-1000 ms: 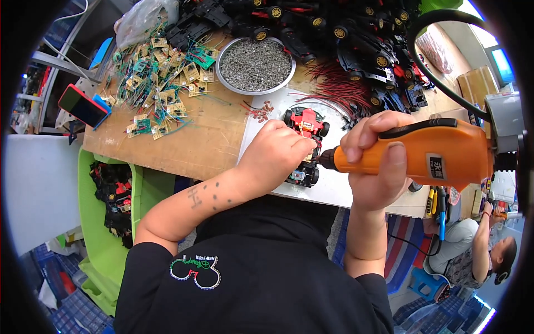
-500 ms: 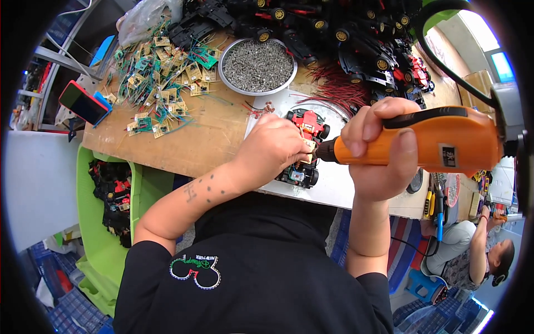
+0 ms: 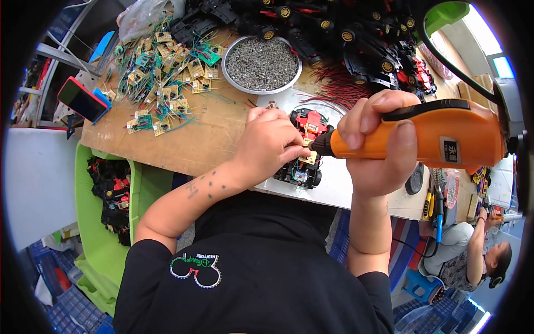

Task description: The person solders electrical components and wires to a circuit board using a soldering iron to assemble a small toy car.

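My right hand (image 3: pixel 382 150) wraps round an orange electric screwdriver (image 3: pixel 461 136), held sideways with its dark nose pointing left. The nose is at the fingertips of my left hand (image 3: pixel 268 140), which are pinched together; whatever they hold is too small or hidden to make out. Beneath both lies a toy car chassis (image 3: pixel 312 122), red at its far end and black at its near end, with dark wheels. A small tan circuit board (image 3: pixel 309 158) shows on its middle, partly covered by my fingers and the tool. The chassis rests on a white sheet (image 3: pixel 345 181).
A metal bowl (image 3: pixel 227 75) full of small screws stands beyond my left hand. Wired circuit boards (image 3: pixel 161 83) heap at far left, black car bodies (image 3: pixel 361 47) and red wires (image 3: pixel 339 86) at far right. A green bin (image 3: pixel 83 195) is left; another person (image 3: pixel 473 250) sits right.
The screwdriver's nose has shifted slightly left over the chassis, closer to my left fingertips. My left hand has moved a little left, still pinched.
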The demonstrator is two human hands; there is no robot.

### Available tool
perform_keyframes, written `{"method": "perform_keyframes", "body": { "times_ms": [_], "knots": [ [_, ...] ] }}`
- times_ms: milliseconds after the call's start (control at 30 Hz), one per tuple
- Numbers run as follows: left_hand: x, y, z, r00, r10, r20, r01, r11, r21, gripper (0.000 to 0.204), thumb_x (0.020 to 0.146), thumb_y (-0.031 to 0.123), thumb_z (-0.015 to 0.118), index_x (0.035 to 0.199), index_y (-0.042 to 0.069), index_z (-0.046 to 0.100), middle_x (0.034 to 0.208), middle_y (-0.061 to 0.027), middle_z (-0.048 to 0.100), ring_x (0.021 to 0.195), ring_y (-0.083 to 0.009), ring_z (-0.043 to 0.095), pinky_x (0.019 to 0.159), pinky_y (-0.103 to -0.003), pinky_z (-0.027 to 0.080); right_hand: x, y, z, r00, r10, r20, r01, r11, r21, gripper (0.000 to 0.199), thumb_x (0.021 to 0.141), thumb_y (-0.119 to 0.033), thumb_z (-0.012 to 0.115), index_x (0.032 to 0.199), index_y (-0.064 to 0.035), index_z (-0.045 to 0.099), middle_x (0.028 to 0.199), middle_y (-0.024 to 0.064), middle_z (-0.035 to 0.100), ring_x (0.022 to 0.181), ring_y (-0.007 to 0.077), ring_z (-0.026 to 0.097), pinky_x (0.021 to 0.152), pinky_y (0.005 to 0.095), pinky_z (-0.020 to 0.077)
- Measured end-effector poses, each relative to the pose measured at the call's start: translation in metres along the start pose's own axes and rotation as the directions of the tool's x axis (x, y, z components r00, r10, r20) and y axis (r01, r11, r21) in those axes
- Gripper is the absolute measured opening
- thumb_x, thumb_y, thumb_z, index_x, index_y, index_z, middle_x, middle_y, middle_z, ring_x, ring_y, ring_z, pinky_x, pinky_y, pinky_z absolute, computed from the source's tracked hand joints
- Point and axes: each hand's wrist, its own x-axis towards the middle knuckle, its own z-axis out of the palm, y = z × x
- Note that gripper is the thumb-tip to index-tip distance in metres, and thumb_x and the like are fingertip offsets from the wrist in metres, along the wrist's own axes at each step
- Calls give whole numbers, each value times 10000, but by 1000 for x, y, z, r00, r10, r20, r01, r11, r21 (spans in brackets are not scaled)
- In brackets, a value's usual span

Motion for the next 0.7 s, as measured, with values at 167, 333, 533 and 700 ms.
{"method": "perform_keyframes", "body": {
  "times_ms": [167, 333, 533, 700],
  "knots": [
    [-1, 4, 0, 998, -44, -34, 46, 995, 83, 479, 622, 469, 850, 894, 111, 687, 871, -16, 655, 974, -225, 595, 916, -411, 385, 0, 8, -4, 999, -29, -26, 28, 999, -35, 274, 964, -280, 523, 1052, -21, 520, 792, 77, 492, 600, 148, 489, 553, 295, 403],
    [-2, 4, 3, 995, -102, 19, 100, 991, 91, 562, 589, 490, 868, 958, 104, 691, 886, -13, 659, 962, -230, 592, 920, -411, 391, 2, 12, -4, 998, -28, -49, 26, 999, -47, 229, 964, -229, 513, 1043, -15, 523, 782, 81, 494, 602, 155, 490, 553, 300, 410],
    [-1, 5, 5, 996, -88, 21, 85, 991, 103, 543, 595, 427, 882, 986, 105, 689, 901, -7, 662, 969, -229, 588, 921, -410, 391, 6, 15, 1, 986, -28, -162, 27, 1000, -7, 110, 937, -58, 529, 991, 36, 513, 647, 57, 537, 566, 116, 529, 536, 247, 447],
    [-3, 4, 8, 997, -70, 31, 67, 994, 92, 528, 584, 377, 893, 997, 119, 688, 935, 2, 663, 1011, -228, 573, 932, -407, 382, 3, 18, 0, 997, 28, -73, -28, 1000, -2, 80, 918, -54, 549, 924, 25, 533, 638, 66, 556, 558, 114, 545, 500, 244, 437]
  ]
}}
